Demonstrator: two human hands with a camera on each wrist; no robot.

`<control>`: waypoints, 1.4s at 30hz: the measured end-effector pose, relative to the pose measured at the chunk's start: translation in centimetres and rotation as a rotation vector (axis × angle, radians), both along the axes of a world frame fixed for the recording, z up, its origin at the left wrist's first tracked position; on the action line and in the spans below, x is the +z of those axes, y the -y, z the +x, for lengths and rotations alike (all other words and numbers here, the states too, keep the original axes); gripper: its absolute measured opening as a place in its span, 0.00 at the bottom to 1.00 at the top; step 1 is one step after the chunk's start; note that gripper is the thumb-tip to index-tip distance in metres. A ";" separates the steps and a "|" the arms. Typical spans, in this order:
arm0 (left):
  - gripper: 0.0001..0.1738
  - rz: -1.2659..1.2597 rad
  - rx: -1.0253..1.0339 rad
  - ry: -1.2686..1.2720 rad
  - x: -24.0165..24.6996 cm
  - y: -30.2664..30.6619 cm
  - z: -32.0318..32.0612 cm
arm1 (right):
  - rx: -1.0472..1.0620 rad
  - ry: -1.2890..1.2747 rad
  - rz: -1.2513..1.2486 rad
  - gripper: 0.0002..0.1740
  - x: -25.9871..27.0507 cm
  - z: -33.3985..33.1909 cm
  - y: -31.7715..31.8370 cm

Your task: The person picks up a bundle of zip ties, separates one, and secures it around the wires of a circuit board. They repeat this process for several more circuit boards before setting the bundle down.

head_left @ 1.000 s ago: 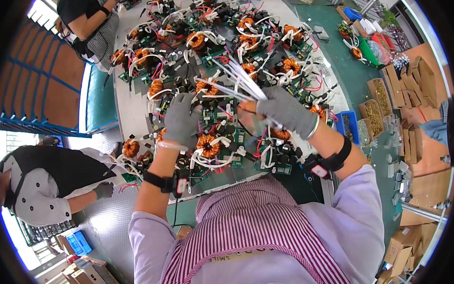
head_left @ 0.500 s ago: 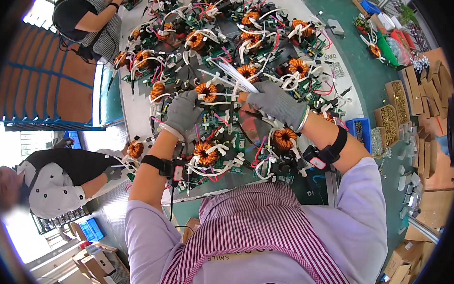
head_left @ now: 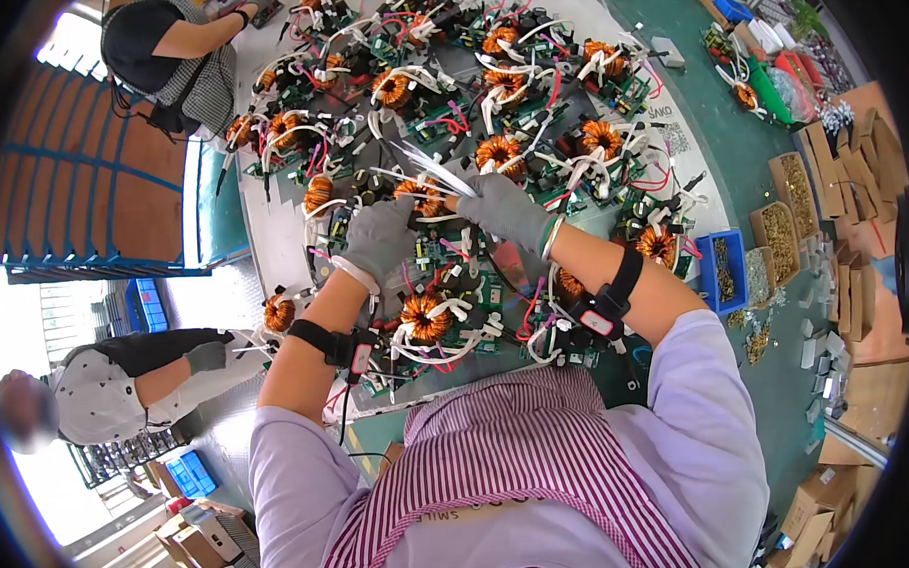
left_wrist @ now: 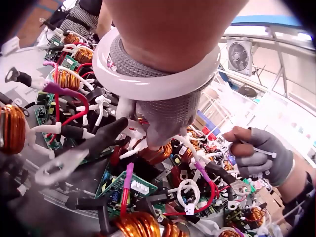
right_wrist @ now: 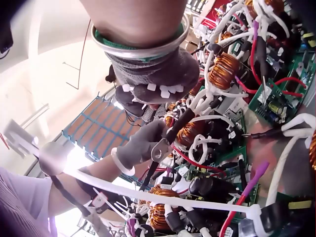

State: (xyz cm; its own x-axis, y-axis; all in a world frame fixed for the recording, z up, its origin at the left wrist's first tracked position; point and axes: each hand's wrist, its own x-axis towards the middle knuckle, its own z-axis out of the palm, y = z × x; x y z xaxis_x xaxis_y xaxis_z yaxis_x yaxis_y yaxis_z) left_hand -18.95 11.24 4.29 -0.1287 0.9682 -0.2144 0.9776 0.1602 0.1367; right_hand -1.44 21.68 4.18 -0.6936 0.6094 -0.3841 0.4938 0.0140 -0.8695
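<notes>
A bundle of white cable ties (head_left: 436, 172) is held in my gloved right hand (head_left: 505, 210), fanning out toward the upper left. My gloved left hand (head_left: 381, 238) is just left of it, beside a copper-wound coil (head_left: 418, 195) on a green circuit board. In the left wrist view, its fingers bend down among white wires (left_wrist: 138, 144) at the coil and pinch them; the fingertips are partly hidden. A black-sleeved lead with a ring terminal (left_wrist: 61, 167) sticks out close to these fingers. In the right wrist view, one long cable tie (right_wrist: 163, 196) crosses the foreground.
Several more circuit boards with coils (head_left: 500, 154) and loose leads crowd the table (head_left: 707, 200). To the right stand a blue bin (head_left: 722, 272) and cardboard boxes of small parts (head_left: 776, 235). One person (head_left: 128, 381) is at the left, another (head_left: 181, 53) at the far left corner.
My right hand has moved left with the cable ties, close to my left hand. The left hand has shifted slightly right, beside the coil. The person at the left has changed posture.
</notes>
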 end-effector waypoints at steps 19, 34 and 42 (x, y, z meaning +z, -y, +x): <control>0.16 0.372 -0.113 -0.009 -0.9 -0.9 -2.7 | 0.376 0.309 0.481 0.15 -0.9 -5.0 -0.5; 0.10 0.523 -0.133 0.179 -1.9 2.6 0.5 | 0.218 0.132 0.152 0.17 -2.3 -1.6 0.5; 0.12 0.400 -0.058 0.359 -1.7 2.2 -2.1 | 0.220 0.110 0.142 0.16 -1.7 -1.5 0.2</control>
